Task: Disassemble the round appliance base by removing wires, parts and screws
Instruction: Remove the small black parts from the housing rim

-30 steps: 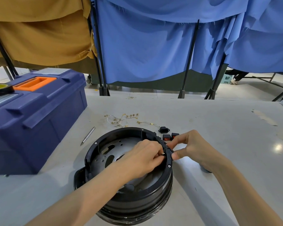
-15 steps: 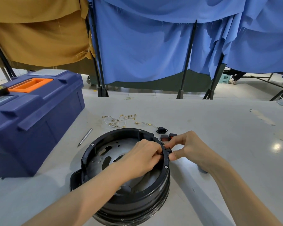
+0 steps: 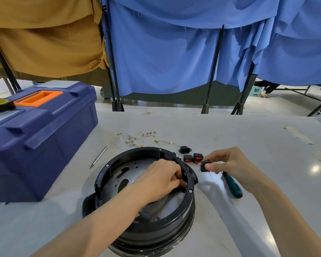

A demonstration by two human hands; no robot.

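The round black appliance base [image 3: 119,164] lies open side up on the grey table [image 3: 248,138], with a metal plate inside. My left hand [image 3: 159,179] reaches into it, fingers curled against the inner right wall; what they touch is hidden. My right hand [image 3: 228,162] is just right of the rim and pinches a small black switch part [image 3: 204,166] clear of the base. Two black and red switches [image 3: 193,158] and a black socket [image 3: 184,150] lie behind the rim. Loose wires with gold terminals [image 3: 135,138] lie further back.
A green-handled screwdriver [image 3: 233,186] lies under my right wrist. A metal pen-like tool [image 3: 99,157] lies left of the base. A blue toolbox [image 3: 35,134] with an orange handle fills the left side, a tape roll [image 3: 0,104] on it. Blue and tan curtains hang behind.
My right hand has pulled away from the rim to the right with the small black switch part pinched in it. The left hand stays inside the base.
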